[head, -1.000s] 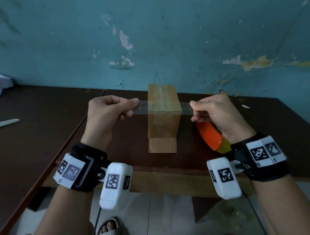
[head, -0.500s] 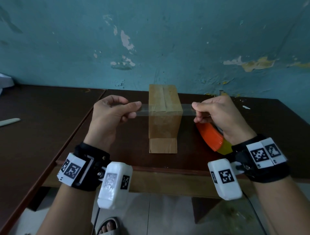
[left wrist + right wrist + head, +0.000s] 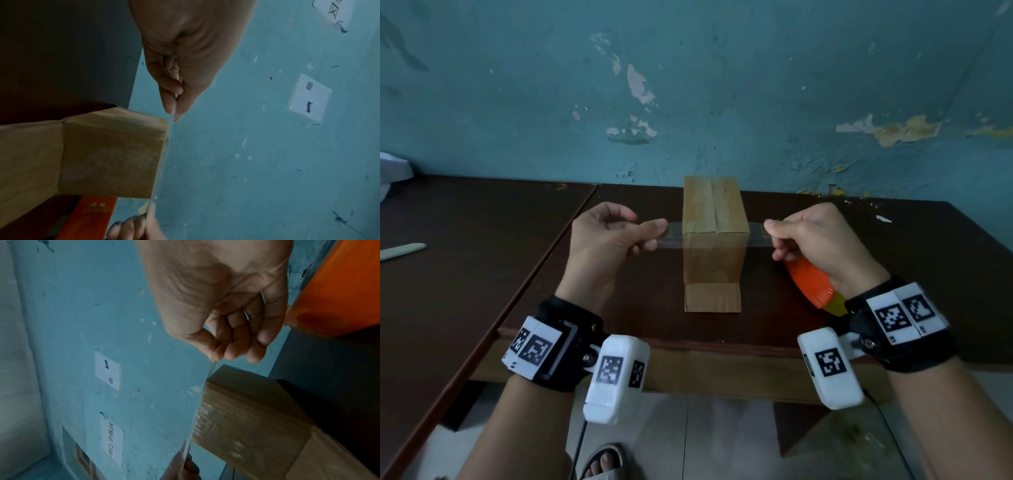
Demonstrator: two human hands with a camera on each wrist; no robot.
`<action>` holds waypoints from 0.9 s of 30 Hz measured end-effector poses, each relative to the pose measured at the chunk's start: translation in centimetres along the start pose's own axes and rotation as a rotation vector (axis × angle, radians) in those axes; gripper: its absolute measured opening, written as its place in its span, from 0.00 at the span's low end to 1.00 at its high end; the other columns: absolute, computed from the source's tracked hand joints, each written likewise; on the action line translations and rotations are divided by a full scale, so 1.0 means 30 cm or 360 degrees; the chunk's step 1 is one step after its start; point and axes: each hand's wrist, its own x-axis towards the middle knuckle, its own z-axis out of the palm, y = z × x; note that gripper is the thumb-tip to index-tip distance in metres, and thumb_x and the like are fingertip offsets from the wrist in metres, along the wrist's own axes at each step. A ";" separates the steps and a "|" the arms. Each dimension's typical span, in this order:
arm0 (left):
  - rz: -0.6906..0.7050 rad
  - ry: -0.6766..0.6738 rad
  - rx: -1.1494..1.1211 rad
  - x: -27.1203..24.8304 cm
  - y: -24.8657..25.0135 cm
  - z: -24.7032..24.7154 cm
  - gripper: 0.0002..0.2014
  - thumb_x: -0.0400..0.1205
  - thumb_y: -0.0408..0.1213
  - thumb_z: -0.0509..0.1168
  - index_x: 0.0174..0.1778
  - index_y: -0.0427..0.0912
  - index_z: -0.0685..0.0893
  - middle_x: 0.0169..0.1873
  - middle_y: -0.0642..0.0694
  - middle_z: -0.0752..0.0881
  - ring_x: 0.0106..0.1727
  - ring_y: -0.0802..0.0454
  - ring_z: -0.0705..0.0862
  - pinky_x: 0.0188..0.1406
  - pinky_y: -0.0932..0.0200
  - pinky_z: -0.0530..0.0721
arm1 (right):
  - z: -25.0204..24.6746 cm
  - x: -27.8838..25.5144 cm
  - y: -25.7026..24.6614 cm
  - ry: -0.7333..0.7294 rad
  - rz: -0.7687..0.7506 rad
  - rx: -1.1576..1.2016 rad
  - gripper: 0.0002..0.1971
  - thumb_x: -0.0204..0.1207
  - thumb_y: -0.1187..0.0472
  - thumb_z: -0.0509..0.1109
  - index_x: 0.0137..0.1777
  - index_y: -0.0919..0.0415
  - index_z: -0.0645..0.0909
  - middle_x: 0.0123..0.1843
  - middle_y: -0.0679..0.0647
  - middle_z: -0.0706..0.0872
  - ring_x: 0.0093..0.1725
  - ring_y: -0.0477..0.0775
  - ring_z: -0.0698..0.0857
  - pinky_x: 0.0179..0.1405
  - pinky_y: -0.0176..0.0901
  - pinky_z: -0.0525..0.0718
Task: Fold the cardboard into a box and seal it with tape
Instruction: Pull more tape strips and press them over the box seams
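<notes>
A tall brown cardboard box stands upright mid-table, its top flaps closed and one bottom flap lying flat toward me. A clear tape strip stretches level across its near top edge. My left hand pinches the strip's left end; my right hand pinches the right end. An orange tape dispenser sits under my right palm; whether it is gripped is unclear. The left wrist view shows the pinch beside the box. The right wrist view shows the strip edge-on.
The dark wooden table ends just in front of my wrists, and a second table adjoins on the left. On it lie a pale flat stick and a white object. The blue wall stands close behind the box.
Both hands have come down slightly with the stretched tape, so the strip now lies level with the box's near top edge. The box has not moved.
</notes>
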 end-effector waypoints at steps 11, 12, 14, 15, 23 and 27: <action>-0.0088 0.0025 0.0039 0.006 -0.052 -0.008 0.19 0.71 0.29 0.84 0.47 0.42 0.80 0.29 0.44 0.90 0.27 0.57 0.88 0.27 0.69 0.83 | 0.040 0.001 0.012 -0.0030 0.0059 -0.0133 0.17 0.85 0.57 0.72 0.33 0.62 0.87 0.31 0.53 0.89 0.32 0.46 0.89 0.36 0.38 0.82; -0.0101 0.0023 0.0042 0.006 -0.057 -0.008 0.19 0.71 0.29 0.84 0.47 0.42 0.80 0.29 0.44 0.90 0.27 0.57 0.88 0.27 0.69 0.83 | 0.045 0.001 0.011 -0.0038 0.0055 -0.0169 0.18 0.85 0.56 0.71 0.34 0.61 0.87 0.31 0.53 0.89 0.32 0.45 0.89 0.36 0.37 0.81; -0.0113 0.0027 0.0053 0.006 -0.067 -0.004 0.18 0.71 0.29 0.84 0.46 0.42 0.79 0.29 0.44 0.90 0.26 0.57 0.87 0.26 0.69 0.82 | 0.054 0.003 0.013 -0.0041 0.0069 -0.0212 0.18 0.85 0.55 0.71 0.33 0.61 0.88 0.31 0.53 0.89 0.32 0.46 0.89 0.35 0.37 0.80; -0.0117 0.0031 0.0056 0.004 -0.071 0.000 0.18 0.72 0.29 0.84 0.45 0.42 0.79 0.29 0.43 0.89 0.26 0.57 0.87 0.26 0.69 0.82 | 0.058 0.005 0.015 -0.0034 0.0084 -0.0222 0.18 0.85 0.55 0.71 0.33 0.61 0.88 0.31 0.54 0.90 0.33 0.47 0.89 0.35 0.37 0.80; -0.0233 -0.0040 0.0089 -0.011 -0.102 0.036 0.18 0.75 0.32 0.82 0.54 0.37 0.81 0.32 0.42 0.91 0.28 0.58 0.87 0.28 0.68 0.84 | 0.122 0.008 0.026 -0.0003 0.0118 -0.0387 0.20 0.86 0.54 0.70 0.33 0.60 0.88 0.28 0.54 0.89 0.33 0.51 0.90 0.45 0.50 0.87; -0.0343 -0.0064 0.0075 -0.014 -0.104 0.046 0.17 0.74 0.35 0.81 0.53 0.36 0.83 0.31 0.44 0.91 0.26 0.61 0.86 0.28 0.69 0.85 | 0.147 0.009 0.030 -0.0031 0.0153 -0.0268 0.22 0.89 0.53 0.66 0.34 0.62 0.85 0.28 0.55 0.87 0.33 0.52 0.88 0.38 0.44 0.85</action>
